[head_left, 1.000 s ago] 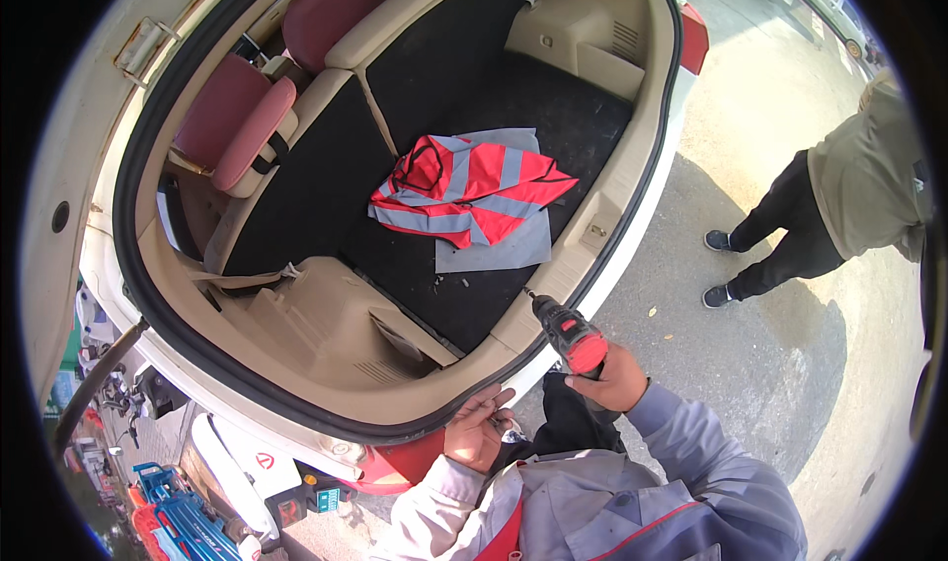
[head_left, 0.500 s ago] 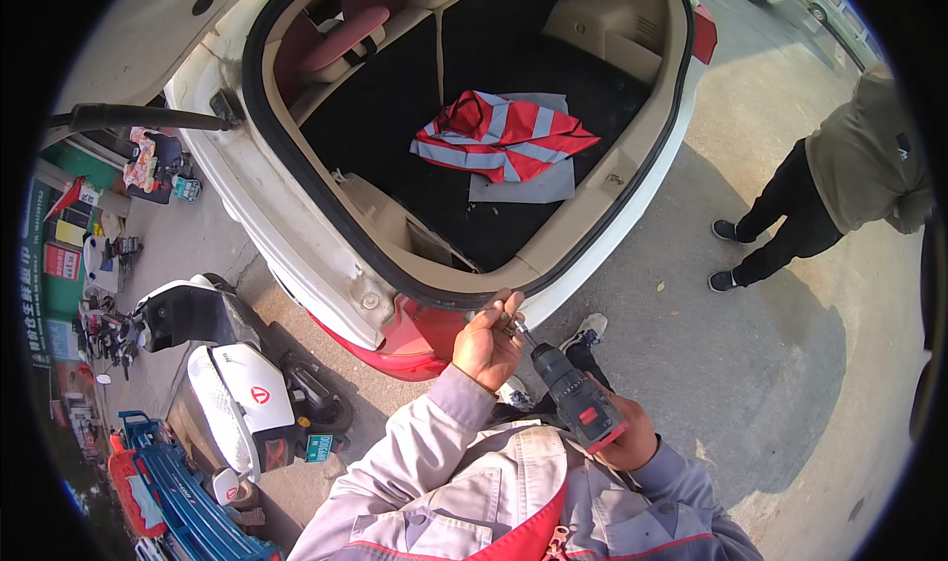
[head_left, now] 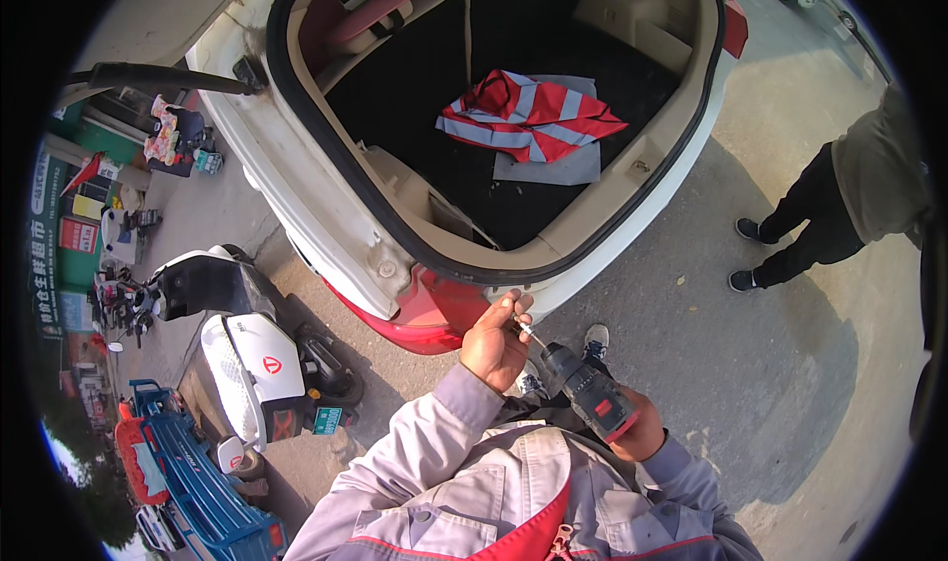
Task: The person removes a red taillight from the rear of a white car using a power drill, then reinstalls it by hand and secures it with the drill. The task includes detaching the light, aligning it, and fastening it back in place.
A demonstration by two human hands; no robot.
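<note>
My right hand (head_left: 644, 431) is wrapped round a black cordless drill (head_left: 591, 393) with a red patch, held in front of my body. A thin metal bit (head_left: 535, 336) sticks out of its chuck toward my left hand (head_left: 497, 346). The left fingers are pinched together at the bit's tip; whatever small thing they hold is too small to make out. Just beyond them is the rear corner of a white car, with its red tail light (head_left: 434, 309) and open boot (head_left: 553, 270). Inside the boot, a red vest with silver bands (head_left: 538, 117) lies on a grey sheet (head_left: 563, 169).
A white scooter (head_left: 259, 373) stands on the left, near a blue rack-like frame (head_left: 202, 472). At the right stands another person (head_left: 829, 196) in dark trousers. The raised tailgate (head_left: 128, 18) hangs at upper left. Pavement (head_left: 711, 363) stretches to the right of the car.
The view has shifted, so the car and scooter sit farther right in it and the boot a little higher. Both hands have drawn slightly away from the car's edge; their grips look the same.
</note>
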